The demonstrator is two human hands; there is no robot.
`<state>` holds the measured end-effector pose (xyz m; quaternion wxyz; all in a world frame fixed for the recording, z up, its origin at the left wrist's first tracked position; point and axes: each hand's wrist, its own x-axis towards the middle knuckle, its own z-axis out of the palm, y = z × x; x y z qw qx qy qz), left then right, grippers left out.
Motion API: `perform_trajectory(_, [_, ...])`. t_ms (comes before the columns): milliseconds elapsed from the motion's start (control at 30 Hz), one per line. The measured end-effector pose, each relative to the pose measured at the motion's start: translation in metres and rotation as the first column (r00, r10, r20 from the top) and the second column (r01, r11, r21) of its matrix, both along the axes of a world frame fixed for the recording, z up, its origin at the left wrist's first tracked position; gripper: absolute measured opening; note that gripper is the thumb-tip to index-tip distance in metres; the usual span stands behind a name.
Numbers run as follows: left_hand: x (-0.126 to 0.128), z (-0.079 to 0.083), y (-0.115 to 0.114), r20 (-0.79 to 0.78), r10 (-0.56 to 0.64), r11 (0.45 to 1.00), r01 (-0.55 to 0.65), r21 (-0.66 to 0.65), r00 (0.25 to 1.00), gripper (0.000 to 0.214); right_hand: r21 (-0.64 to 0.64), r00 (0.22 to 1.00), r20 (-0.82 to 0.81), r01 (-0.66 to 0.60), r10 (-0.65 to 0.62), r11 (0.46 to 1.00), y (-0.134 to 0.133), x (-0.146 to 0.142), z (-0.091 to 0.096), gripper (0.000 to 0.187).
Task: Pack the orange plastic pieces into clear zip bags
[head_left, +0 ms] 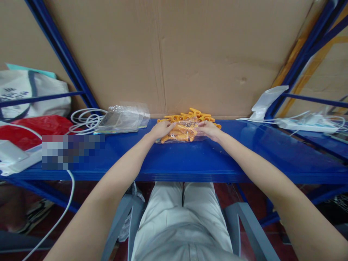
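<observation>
A clear plastic bag (179, 135) with several orange plastic pieces inside lies on the blue shelf top in front of me. My left hand (162, 129) grips the bag at its left side, thumb on top. At the right end, my right hand (210, 129) pinches the bag's edge between thumb and fingers. Just behind the bag is a pile of loose orange plastic pieces (195, 113) with round, ring-like ends, against the cardboard. Their exact kind is too small to tell.
Flat clear plastic bags (127, 121) lie left of the pile, beside a coiled white cable (87, 121). Power strips stand at the left (21, 159) and right (307, 126). A red bag (40, 128) sits at far left. Blue posts and a cardboard wall (190, 54) bound the shelf.
</observation>
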<state>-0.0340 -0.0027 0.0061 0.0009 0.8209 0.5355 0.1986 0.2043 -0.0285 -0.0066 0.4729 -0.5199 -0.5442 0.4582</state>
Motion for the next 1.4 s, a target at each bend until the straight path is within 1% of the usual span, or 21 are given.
perform_trajectory(100, [0.0,-0.001,0.002,0.024,0.001,1.0,-0.001,0.01,1.0,0.055,-0.092,0.995,-0.059,-0.09,0.085,0.992,-0.003,0.001,0.003,0.026])
perform_trajectory(233, [0.0,-0.002,0.004,0.062,-0.029,0.999,0.03,-0.013,0.998,0.052,-0.155,0.99,-0.064,-0.13,0.122,0.979,-0.008,0.0,0.007,0.015])
perform_trajectory(333, [-0.002,-0.002,0.006,0.078,-0.063,0.998,0.065,-0.022,0.995,0.049,-0.175,0.991,-0.047,-0.134,0.128,0.975,-0.011,-0.001,0.008,0.009])
perform_trajectory(467, [-0.002,-0.004,0.007,0.078,-0.084,0.996,0.085,-0.019,0.993,0.05,-0.167,0.981,-0.027,-0.194,0.192,0.967,-0.012,-0.001,0.006,0.015])
perform_trajectory(567, [-0.001,-0.006,0.006,0.071,-0.045,0.999,0.044,0.012,0.996,0.05,-0.156,0.975,-0.013,-0.221,0.221,0.963,-0.011,-0.001,0.005,0.016])
perform_trajectory(700, [0.003,-0.004,0.003,0.075,0.013,0.999,-0.017,0.05,0.997,0.047,-0.17,0.974,-0.035,-0.226,0.223,0.959,-0.009,-0.001,0.007,0.017])
perform_trajectory(833, [0.005,-0.001,-0.002,0.071,0.004,1.0,-0.006,0.027,0.997,0.049,-0.188,0.969,-0.083,-0.246,0.234,0.951,-0.01,-0.002,0.008,0.019])
perform_trajectory(967, [0.005,0.0,-0.004,0.097,0.015,0.999,-0.019,0.04,0.995,0.05,-0.183,0.956,-0.15,-0.277,0.252,0.943,-0.01,-0.002,0.008,0.022])
perform_trajectory(1033, [0.004,0.001,-0.003,0.113,0.051,0.997,-0.058,0.058,0.992,0.051,-0.194,0.951,-0.181,-0.284,0.25,0.939,-0.009,-0.001,0.009,0.023])
perform_trajectory(1100, [0.003,0.002,-0.003,0.113,0.115,0.99,-0.123,0.065,0.987,0.053,-0.204,0.948,-0.191,-0.293,0.255,0.934,-0.008,0.001,0.008,0.023])
perform_trajectory(1167, [0.002,0.004,-0.003,0.095,0.177,0.983,-0.18,0.03,0.98,0.057,-0.203,0.948,-0.177,-0.298,0.265,0.933,-0.005,0.002,0.007,0.021])
perform_trajectory(1300, [0.0,0.009,-0.005,0.03,0.219,0.964,-0.212,-0.158,0.975,0.068,-0.19,0.944,-0.138,-0.323,0.301,0.927,0.001,0.009,0.003,0.017])
perform_trajectory(1400, [0.001,0.013,-0.009,-0.009,0.247,0.94,-0.242,-0.243,0.969,0.068,-0.23,0.912,-0.146,-0.407,0.382,0.884,0.005,0.017,0.002,0.017])
